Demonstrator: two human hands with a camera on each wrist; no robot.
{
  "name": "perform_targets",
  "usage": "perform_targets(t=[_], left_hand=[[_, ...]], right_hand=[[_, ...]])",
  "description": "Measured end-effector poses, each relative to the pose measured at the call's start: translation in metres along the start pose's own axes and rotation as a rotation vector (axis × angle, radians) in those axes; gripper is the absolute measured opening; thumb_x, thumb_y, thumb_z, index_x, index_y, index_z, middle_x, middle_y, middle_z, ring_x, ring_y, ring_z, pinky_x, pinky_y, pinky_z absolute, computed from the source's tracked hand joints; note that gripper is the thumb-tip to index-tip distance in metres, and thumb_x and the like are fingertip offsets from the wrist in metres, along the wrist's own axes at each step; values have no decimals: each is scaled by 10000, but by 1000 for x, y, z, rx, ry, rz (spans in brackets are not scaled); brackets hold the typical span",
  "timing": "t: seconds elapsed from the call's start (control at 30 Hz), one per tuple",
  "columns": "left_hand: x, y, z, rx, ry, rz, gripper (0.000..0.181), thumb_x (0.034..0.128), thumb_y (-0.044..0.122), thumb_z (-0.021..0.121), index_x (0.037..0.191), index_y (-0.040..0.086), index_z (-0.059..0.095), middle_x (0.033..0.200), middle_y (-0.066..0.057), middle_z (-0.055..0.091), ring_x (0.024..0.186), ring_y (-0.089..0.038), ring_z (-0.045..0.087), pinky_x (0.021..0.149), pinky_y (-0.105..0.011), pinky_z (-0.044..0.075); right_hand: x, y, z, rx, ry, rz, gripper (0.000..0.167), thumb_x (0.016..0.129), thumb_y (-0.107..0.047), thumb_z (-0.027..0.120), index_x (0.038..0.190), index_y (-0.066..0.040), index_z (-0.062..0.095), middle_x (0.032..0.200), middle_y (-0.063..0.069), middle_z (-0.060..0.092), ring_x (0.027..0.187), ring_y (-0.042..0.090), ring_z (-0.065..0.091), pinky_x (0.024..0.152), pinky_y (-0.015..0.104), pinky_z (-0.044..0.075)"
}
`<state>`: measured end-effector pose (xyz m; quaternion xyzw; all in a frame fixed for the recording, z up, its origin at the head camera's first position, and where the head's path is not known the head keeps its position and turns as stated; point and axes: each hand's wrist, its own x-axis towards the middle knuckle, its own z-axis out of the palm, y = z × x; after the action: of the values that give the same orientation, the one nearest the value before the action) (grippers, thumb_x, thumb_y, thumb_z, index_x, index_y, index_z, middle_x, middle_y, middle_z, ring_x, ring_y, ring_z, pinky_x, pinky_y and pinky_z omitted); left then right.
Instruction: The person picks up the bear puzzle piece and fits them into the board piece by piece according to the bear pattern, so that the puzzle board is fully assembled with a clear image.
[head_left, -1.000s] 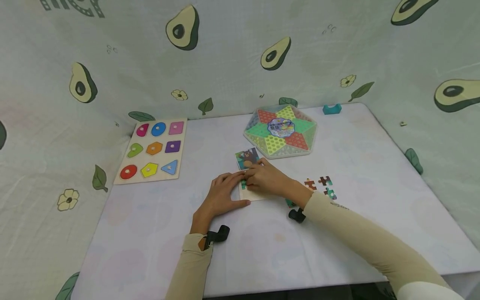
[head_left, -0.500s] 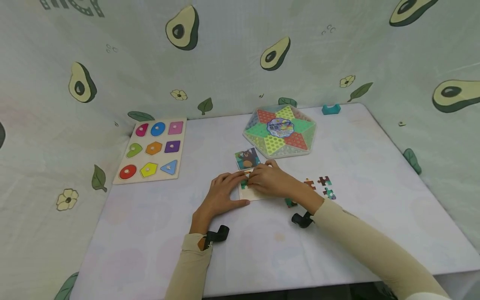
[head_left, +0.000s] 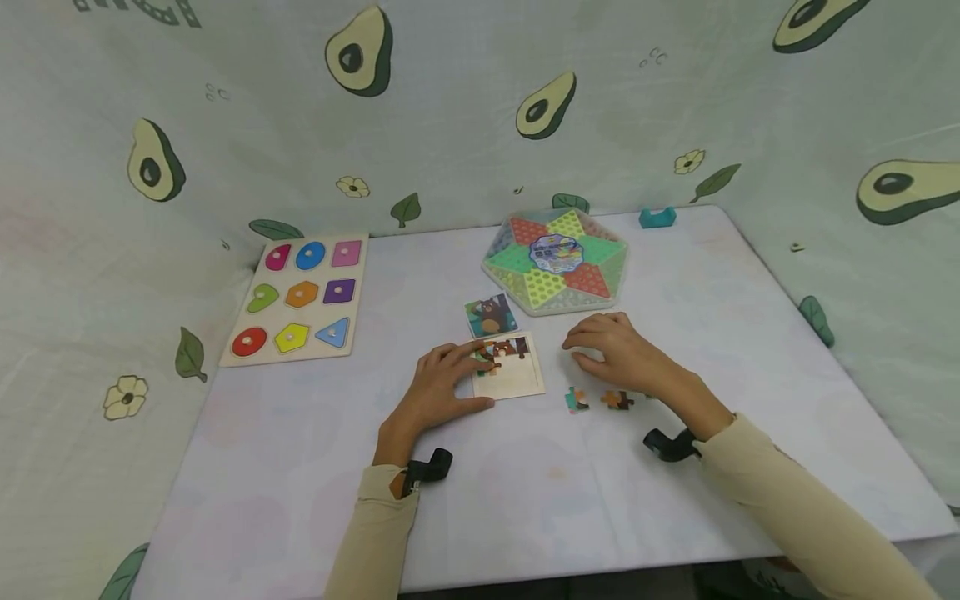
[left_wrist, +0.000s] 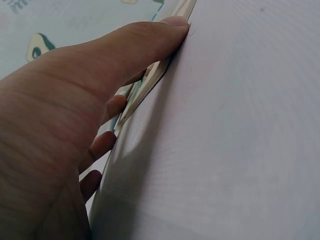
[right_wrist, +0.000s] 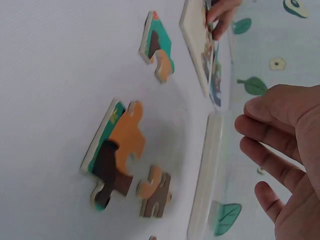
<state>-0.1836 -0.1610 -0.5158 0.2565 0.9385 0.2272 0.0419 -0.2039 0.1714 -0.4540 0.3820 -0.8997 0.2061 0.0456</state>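
Observation:
A square wooden puzzle board point(head_left: 517, 383) lies at mid-table with several bear-picture pieces set along its top and left side. My left hand point(head_left: 438, 387) rests at its left side, fingertips on the upper left part and thumb by the lower left corner; in the left wrist view the thumb of that hand point(left_wrist: 95, 85) touches the board's edge point(left_wrist: 142, 95). To the right of the board, my right hand point(head_left: 618, 354) hovers with loosely bent fingers and holds nothing. Loose pieces lie below it: a green-orange one point(head_left: 576, 400) point(right_wrist: 159, 42) and an orange-brown one point(head_left: 617, 400), with others partly hidden.
Behind the board lies a bear picture card point(head_left: 491, 317). Farther back is a hexagonal star-patterned game board point(head_left: 555, 258), with a teal object point(head_left: 657, 218) at the back edge. A coloured shape board point(head_left: 292, 308) lies at the left.
My right hand has moved off the puzzle board to the right, over the loose pieces, uncovering the board's right side. The left hand has stayed in place. The head view has shifted slightly.

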Motion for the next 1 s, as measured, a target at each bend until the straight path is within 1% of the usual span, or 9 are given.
perform_targets(t=[0.1, 0.23, 0.37, 0.53, 0.73, 1.0], left_hand=[[-1, -2, 1, 2, -2, -4, 623, 847, 616, 701, 1398, 348, 590, 1613, 71, 304, 1419, -305, 290, 1133, -562, 197], [-3, -1, 1, -16, 3, -1, 619, 844, 609, 709, 1391, 341, 600, 1610, 52, 316, 1413, -320, 298, 1127, -573, 199], [-3, 0, 0, -13, 0, -10, 614, 844, 614, 707, 1385, 343, 603, 1609, 56, 317, 1411, -310, 298, 1123, -568, 205], [-2, 1, 0, -4, 7, -8, 603, 845, 610, 710, 1381, 354, 603, 1606, 53, 325, 1407, -316, 305, 1121, -570, 211], [-1, 2, -1, -10, 7, -3, 610, 846, 611, 708, 1390, 358, 592, 1608, 52, 321, 1409, -319, 300, 1123, -568, 204], [0, 3, -1, 0, -1, -5, 615, 847, 619, 701, 1394, 361, 588, 1610, 55, 316, 1408, -322, 301, 1120, -571, 209]], right_hand=[[-11, 8, -2, -8, -21, 46, 179, 890, -100, 738, 1067, -82, 757, 1106, 47, 691, 1107, 269, 592, 912, 512, 350], [-23, 15, -5, -15, -32, 88, 191, 885, -102, 735, 1074, -74, 753, 1112, 61, 694, 1104, 281, 589, 925, 543, 340], [-32, 20, -7, -29, -40, 124, 212, 873, -115, 759, 1081, -75, 752, 1119, 65, 694, 1107, 289, 587, 933, 564, 329], [-44, 26, -9, -26, -46, 144, 250, 854, -116, 778, 1098, -68, 748, 1127, 71, 691, 1112, 297, 584, 931, 562, 315], [-55, 30, -8, -29, -36, 138, 236, 855, -94, 770, 1090, -84, 746, 1119, 50, 693, 1099, 285, 589, 903, 543, 317], [-63, 34, -10, -34, -101, 175, 290, 843, -105, 799, 1127, -96, 741, 1160, 53, 685, 1134, 293, 563, 906, 557, 301]])
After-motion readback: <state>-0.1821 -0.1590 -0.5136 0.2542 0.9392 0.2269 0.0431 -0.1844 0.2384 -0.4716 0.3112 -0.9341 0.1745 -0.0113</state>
